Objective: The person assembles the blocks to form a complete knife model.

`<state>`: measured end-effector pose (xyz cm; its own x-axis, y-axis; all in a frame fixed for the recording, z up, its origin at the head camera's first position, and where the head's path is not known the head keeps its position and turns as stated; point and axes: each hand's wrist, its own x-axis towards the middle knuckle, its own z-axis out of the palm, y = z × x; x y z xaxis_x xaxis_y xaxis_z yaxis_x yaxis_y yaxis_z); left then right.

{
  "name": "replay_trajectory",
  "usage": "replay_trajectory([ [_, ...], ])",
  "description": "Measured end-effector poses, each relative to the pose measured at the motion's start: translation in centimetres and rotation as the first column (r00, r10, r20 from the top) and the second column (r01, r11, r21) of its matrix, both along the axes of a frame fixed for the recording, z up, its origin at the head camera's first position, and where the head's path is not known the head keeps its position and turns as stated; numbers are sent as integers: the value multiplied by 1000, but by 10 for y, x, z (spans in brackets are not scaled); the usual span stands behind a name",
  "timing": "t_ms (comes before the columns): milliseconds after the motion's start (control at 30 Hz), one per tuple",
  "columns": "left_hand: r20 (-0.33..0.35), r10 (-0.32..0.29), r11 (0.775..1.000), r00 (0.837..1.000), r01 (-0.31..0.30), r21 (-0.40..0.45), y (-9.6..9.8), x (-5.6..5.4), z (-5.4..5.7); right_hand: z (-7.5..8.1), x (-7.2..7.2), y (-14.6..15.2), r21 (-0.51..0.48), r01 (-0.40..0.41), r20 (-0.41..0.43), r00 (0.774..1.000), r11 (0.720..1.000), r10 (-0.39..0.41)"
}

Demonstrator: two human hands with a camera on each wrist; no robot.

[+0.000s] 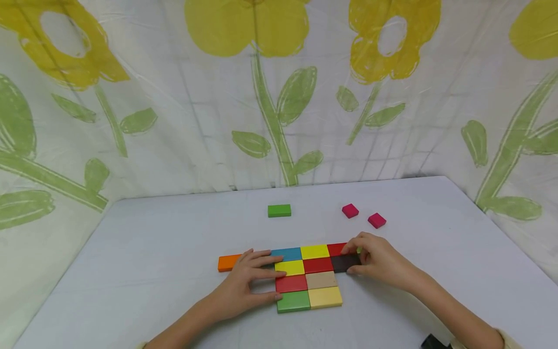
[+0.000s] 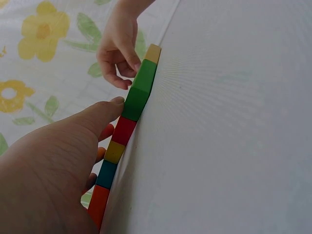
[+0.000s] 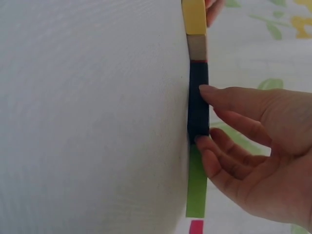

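Flat coloured wooden blocks lie edge to edge on the white table. My left hand (image 1: 253, 280) rests along their left side with fingers spread. Its thumb touches the green block (image 1: 293, 301), and other fingertips reach the red block (image 1: 291, 283), yellow block (image 1: 289, 267) and blue block (image 1: 286, 254). At the right end, my right hand (image 1: 381, 257) pinches the black block (image 1: 344, 262), thumb on its near edge. Beyond that hand's fingers shows a light green block (image 3: 196, 190). A tan block (image 1: 321, 279) and a pale yellow block (image 1: 325, 297) complete the near right side.
An orange block (image 1: 229, 262) sticks out left of the left hand. Farther back lie a bright green block (image 1: 279, 210) and two pink blocks (image 1: 350, 210). A flower-printed curtain (image 1: 196, 145) hangs behind the table. Some dark object (image 1: 434, 342) shows by the right sleeve.
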<state>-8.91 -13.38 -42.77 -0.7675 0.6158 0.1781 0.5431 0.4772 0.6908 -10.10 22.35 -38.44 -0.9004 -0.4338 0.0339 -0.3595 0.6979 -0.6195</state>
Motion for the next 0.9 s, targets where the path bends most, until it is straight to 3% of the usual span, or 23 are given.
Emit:
replay_trajectory([
  [633,-8,4,1000,1000,-4,0,-1,1,2,0,-1,0,-18,5,10,1000,1000,-5],
  [900,9,-4,1000,1000,4,10,0,1,1,5,-6,3,-51,-30,-9,1000,998,30],
])
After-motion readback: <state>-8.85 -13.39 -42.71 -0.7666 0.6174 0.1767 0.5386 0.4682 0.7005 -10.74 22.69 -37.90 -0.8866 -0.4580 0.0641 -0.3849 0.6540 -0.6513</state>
